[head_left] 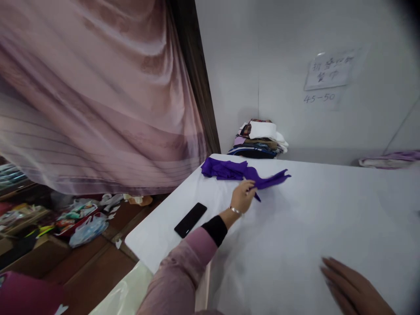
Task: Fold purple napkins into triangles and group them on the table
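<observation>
Reaching across the white table (295, 218), my left hand (243, 195) is closed on a purple cloth napkin (269, 180), whose loose end trails off to the right. Just behind and to the left lies a pile of more purple cloth (225, 168), rumpled and partly stacked; the held piece overlaps its right side in view. Low on the right, my right hand (356, 286) hovers over or rests on the tabletop, slightly blurred. Its fingers are stretched out and nothing is in them.
A black phone (190, 219) lies near the table's left edge. Folded clothes (259, 139) are stacked at the back against the wall, and a lilac-and-white cloth (390, 159) sits at the far right. A pink curtain (108, 96) hangs left; boxes and bags (88, 228) crowd the floor.
</observation>
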{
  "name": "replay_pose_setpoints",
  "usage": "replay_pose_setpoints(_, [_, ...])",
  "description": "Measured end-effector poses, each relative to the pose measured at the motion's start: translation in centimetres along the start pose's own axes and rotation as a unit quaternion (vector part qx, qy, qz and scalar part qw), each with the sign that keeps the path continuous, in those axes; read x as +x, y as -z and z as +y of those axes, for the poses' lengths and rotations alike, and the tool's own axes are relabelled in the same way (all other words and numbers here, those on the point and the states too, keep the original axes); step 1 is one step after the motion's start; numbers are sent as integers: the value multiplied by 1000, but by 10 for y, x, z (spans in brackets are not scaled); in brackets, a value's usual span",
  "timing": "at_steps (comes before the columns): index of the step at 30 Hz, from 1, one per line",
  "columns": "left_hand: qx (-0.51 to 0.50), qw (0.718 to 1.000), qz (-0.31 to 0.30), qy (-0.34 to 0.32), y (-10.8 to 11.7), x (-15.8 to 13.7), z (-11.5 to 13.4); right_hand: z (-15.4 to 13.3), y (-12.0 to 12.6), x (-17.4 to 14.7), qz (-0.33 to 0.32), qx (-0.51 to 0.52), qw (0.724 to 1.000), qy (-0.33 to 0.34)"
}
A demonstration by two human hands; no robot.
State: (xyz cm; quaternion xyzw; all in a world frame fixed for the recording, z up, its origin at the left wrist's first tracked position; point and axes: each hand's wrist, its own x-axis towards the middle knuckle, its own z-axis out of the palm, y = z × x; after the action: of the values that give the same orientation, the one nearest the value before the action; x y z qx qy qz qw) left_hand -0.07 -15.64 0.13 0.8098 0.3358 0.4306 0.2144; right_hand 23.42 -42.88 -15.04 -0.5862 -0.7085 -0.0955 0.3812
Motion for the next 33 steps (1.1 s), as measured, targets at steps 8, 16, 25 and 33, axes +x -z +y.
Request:
replay_pose_setpoints(8, [-92,981,-165,55,-4,-163,55,-23,28,26,-109,-4,994,-28])
replay_pose_setpoints(16, [42,954,-297,-22,-2,-185,76,-55,54,63,-146,145,977,-58])
replay_pose_setpoints(25, [-24,960,-267,79,-48,-147,117,-44,46,55,-130,117,983,-51])
replay_pose_setpoints(33, [-121,910,-254,306,-109,-132,117,-30,34,40,-137,50,989,-19])
